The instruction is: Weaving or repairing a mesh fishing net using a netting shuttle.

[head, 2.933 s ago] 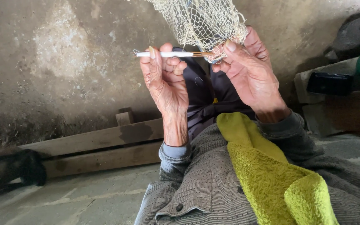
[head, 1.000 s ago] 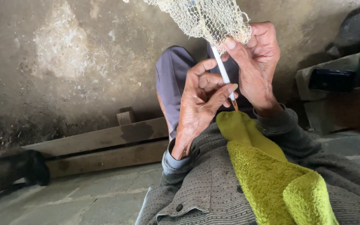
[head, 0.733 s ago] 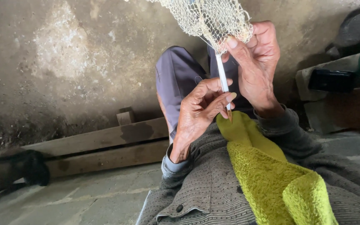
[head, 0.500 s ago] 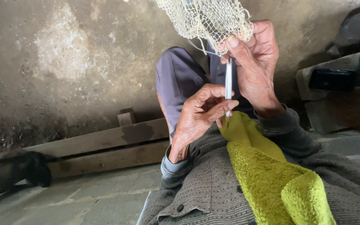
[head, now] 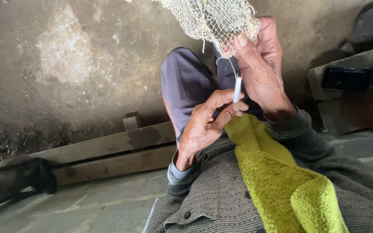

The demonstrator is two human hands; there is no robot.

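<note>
Since a moment ago, white netting needle [head: 237, 88] swung from level to upright, left hand [head: 206, 125] dropped lower beneath it. On the left, wooden planks [head: 109, 151] lying along the concrete floor [head: 65, 69]. At centre, left hand's fingertips [head: 237, 105] pinched shut on the needle's lower end. Above, cream net [head: 210, 19] hanging. Right hand [head: 262, 64] clamped on the net's lower edge, thumb pressing. Lower right, yellow-green towel [head: 281, 181] draped over a grey cardigan [head: 212, 198].

Cream mesh net [head: 212, 21]; white needle [head: 237, 89]; yellow-green towel [head: 281, 181]; grey ribbed cardigan [head: 212, 198].
</note>
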